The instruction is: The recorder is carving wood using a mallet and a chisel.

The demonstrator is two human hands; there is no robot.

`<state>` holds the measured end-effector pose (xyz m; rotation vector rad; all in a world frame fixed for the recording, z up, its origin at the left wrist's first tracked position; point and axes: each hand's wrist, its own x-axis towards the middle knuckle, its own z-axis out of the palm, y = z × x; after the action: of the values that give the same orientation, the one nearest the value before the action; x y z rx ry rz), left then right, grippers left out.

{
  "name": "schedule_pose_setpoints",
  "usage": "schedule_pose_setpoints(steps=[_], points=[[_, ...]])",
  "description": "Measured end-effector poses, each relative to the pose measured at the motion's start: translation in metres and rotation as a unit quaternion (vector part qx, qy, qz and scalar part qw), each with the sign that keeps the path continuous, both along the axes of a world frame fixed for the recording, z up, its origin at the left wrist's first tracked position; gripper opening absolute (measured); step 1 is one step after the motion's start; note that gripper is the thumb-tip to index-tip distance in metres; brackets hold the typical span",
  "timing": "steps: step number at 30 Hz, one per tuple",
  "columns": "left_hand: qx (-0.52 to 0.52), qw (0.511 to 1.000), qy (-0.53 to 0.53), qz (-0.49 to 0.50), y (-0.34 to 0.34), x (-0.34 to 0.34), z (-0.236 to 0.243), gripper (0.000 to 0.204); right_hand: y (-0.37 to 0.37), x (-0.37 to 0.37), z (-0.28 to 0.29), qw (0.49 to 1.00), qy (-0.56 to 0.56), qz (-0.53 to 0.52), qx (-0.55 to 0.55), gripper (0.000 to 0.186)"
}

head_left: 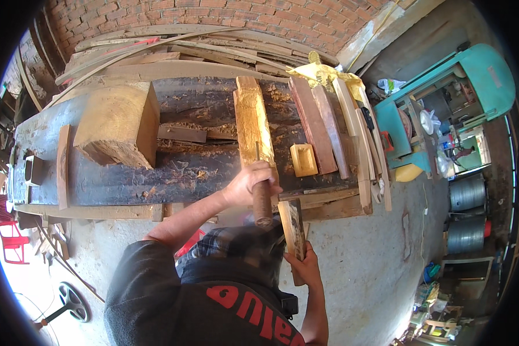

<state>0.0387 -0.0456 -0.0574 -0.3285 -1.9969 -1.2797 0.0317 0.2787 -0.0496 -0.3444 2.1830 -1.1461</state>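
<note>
Left hand (249,183) wrapped tight round chisel handle (262,205), blade laid along the yellowish plank (254,130) on the table (127,181). Right hand (305,266) clamped on the plank's near end (293,228), overhanging the table edge. Best kept blade low and along grain, near end braced hard, right hand clear of cutting line. Big wood block (118,124) well apart to the left.

I see a big pale wooden block (118,124) on the dark workbench (127,176), a teal bandsaw (473,81) at right, and a red-brick wall (230,14) behind.
</note>
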Motion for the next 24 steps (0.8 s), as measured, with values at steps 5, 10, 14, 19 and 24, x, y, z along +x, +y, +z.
schedule_pose_setpoints(steps=[5,10,14,19,24], points=[[0.008,1.000,-0.016,0.015,-0.005,0.007,-0.013,0.030,-0.007,0.003,-0.005,1.000,0.000,0.004,-0.015,0.054],[0.059,0.995,0.013,0.075,0.000,0.003,-0.016,0.028,-0.006,0.009,-0.015,0.999,0.014,0.026,-0.018,0.055],[0.249,0.966,-0.020,0.068,-0.002,0.009,0.012,0.024,-0.012,0.011,-0.007,0.999,0.005,0.030,-0.011,0.056],[0.405,0.903,-0.103,0.099,-0.056,-0.013,0.065,0.024,-0.015,0.011,-0.003,0.999,-0.017,0.009,-0.040,0.060],[0.613,0.769,-0.181,0.020,-0.123,-0.037,0.059,0.031,-0.010,0.012,-0.017,0.999,-0.010,0.008,-0.050,0.063]])
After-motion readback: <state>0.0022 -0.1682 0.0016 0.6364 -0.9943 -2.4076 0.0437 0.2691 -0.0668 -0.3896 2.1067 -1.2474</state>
